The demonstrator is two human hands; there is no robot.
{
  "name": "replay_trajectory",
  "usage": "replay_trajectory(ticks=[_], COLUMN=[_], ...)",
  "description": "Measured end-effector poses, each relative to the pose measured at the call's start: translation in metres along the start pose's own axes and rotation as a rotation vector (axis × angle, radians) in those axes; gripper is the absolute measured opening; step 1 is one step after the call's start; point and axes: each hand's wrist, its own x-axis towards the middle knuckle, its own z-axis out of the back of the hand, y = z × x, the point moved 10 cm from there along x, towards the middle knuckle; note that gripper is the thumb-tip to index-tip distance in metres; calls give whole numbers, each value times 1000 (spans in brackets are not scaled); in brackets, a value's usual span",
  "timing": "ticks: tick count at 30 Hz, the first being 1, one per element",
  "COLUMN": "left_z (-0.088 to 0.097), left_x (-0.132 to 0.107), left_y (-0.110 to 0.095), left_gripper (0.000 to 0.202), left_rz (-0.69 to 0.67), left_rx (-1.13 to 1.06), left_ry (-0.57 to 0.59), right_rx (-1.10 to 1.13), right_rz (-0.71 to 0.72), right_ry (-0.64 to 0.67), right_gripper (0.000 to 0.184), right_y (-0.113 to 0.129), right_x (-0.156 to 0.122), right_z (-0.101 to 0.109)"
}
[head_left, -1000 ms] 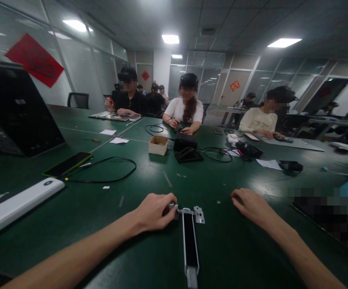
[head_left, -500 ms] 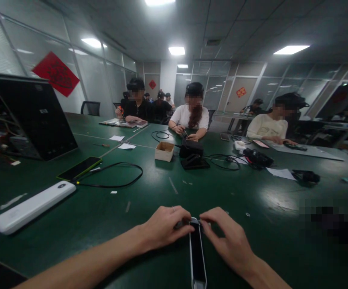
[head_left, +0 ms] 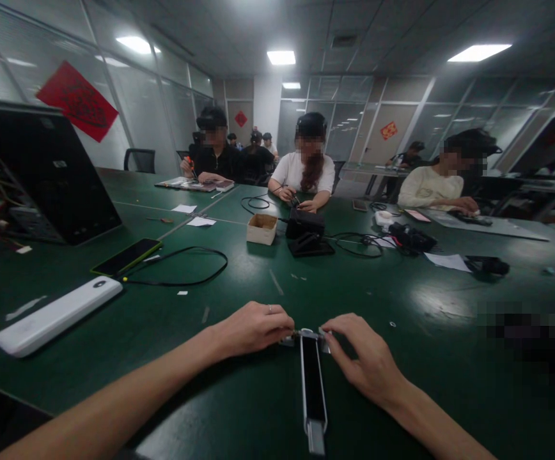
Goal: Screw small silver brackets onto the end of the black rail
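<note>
A long narrow black part with a silver metal frame [head_left: 312,383] lies lengthwise on the green table [head_left: 239,294], its far end between my hands. My left hand [head_left: 253,327] is closed in a pinch on the small metal bracket at the left of that end. My right hand [head_left: 361,358] pinches the bracket at the right of the same end. Both wrists rest on the table. A ring shows on my left hand.
A white power bank [head_left: 57,314], a phone with a green edge [head_left: 126,256] and a black cable loop [head_left: 186,265] lie at left. A dark monitor [head_left: 42,172] stands far left. A cardboard box [head_left: 261,229] and black device [head_left: 306,233] sit ahead. Other people work across the table.
My right hand has come in from the right and closed on the right end bracket. The left hand kept its pinch on the left side. The view shifted slightly.
</note>
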Motion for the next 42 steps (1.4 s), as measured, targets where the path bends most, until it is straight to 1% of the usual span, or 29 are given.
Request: replay_trajectory(ticks=[2,4,6,10,18,24,28,34,38,40,42], left_z=[-1,-3,-6,-10,-13,-16,-15,-17,-21,-22,-22], left_x=[-2,-2,-3,-3,-2,-2,-1,0,0,0,0], left_y=[7,10,10,12,18,22,20,14,14,15,15], left_gripper=[17,15,14,13,12,11,11,18,21,22,22], left_rz=[22,33,40,72,159,221,251,222,222,217,207], left_rx=[-33,-59,-69,-92,-188,-213,-195,-133,-77,-46,-17], left_ry=[64,108,133,139,100,35,9,40,67,78,78], right_rx=[-54,-86,-102,-113,-103,-94,-102,-84,-92,-135,-227], right_rz=[-98,-160,-178,-162,-160,-169,-160,-171,-164,-148,-158], right_ry=[87,168,225,285,302,292,283,310,354,377,357], right_gripper=[14,16,18,16,13,13,11,12,12,13,16], right_y=[-19,-32,-36,-30,-28,-29,-27,-27,-28,-33,-48], right_x=[-4,-8,-10,-8,-9,-9,-7,-8,-7,-6,-5], right_z=[-5,-10,-15,-22,-25,-26,-24,-25,-26,-21,-7])
